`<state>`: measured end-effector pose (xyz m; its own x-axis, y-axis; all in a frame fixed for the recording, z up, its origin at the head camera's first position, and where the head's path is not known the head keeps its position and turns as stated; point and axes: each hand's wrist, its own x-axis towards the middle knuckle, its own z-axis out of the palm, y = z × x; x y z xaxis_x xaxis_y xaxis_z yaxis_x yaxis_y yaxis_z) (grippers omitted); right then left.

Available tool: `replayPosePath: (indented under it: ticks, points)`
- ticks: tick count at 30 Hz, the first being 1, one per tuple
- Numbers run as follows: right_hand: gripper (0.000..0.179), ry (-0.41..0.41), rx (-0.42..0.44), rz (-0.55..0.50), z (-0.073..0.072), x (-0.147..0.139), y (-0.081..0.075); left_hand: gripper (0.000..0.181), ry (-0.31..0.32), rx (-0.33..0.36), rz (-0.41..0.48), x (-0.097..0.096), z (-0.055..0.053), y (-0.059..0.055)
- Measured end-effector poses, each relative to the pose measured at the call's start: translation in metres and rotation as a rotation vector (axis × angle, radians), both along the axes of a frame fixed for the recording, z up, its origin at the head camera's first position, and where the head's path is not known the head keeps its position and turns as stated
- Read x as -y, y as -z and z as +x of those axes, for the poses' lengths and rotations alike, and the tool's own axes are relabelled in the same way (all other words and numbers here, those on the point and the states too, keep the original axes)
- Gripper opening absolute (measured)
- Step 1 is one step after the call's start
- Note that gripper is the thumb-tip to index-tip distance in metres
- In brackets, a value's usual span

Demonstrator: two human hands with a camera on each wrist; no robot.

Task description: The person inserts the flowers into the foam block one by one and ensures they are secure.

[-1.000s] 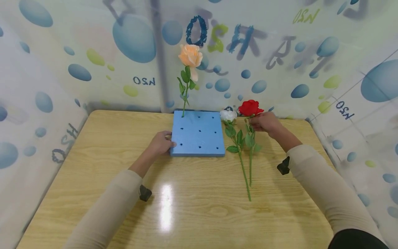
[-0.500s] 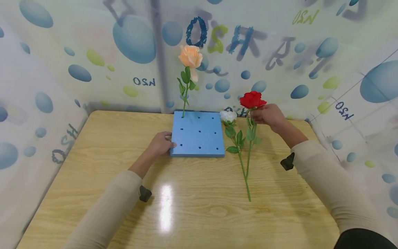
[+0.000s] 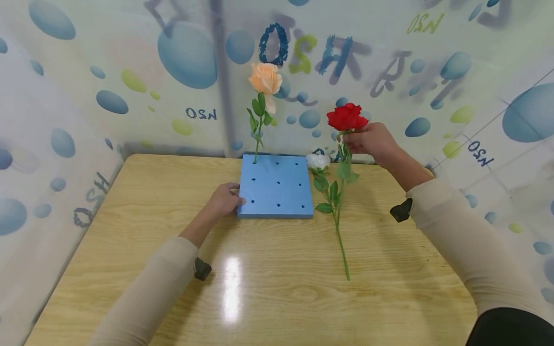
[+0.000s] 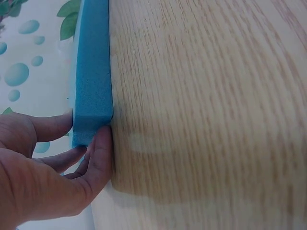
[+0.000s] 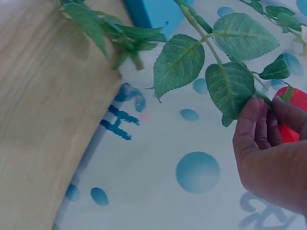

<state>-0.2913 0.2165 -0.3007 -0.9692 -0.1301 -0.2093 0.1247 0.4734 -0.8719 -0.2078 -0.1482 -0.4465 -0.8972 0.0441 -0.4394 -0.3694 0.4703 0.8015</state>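
While we look from the head view, we find the red rose [image 3: 346, 117] right of the board and raised above the table, bloom uppermost, its stem slanting down so that its lower end overlaps the white rose's stem; whether the two touch we cannot tell. We see the right hand [image 3: 373, 143] grasping it just beneath the bloom, thumb and bent fingers pinching the stem, as the right wrist view confirms. The wrist comes in from the right, and the forearm slopes up and inward in a beige sleeve [image 3: 463, 250].

Below that hand we see the white rose [image 3: 318, 161], lying just beside the blue foam board [image 3: 277, 192], its stem running toward the near side of the table. We see the left hand [image 3: 222, 199] gripping the board's left edge near the front corner, its digits bent around the foam, the forearm angled in from the lower left. In the board's back-left hole we find the peach rose [image 3: 265, 78] upright. Beneath everything we see the wood-grain table [image 3: 294, 298], and behind it a wall covering [image 3: 143, 115] with blue and green ovals.
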Motion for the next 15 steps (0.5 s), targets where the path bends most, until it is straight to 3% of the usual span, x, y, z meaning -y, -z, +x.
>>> replayPosePath:
  ticks: [15]
  points:
    - [0.051, 0.046, -0.015, -0.152, -0.012, 0.027, -0.042, 0.059, -0.001, -0.003, -0.006, -0.001, 0.001, -0.001]
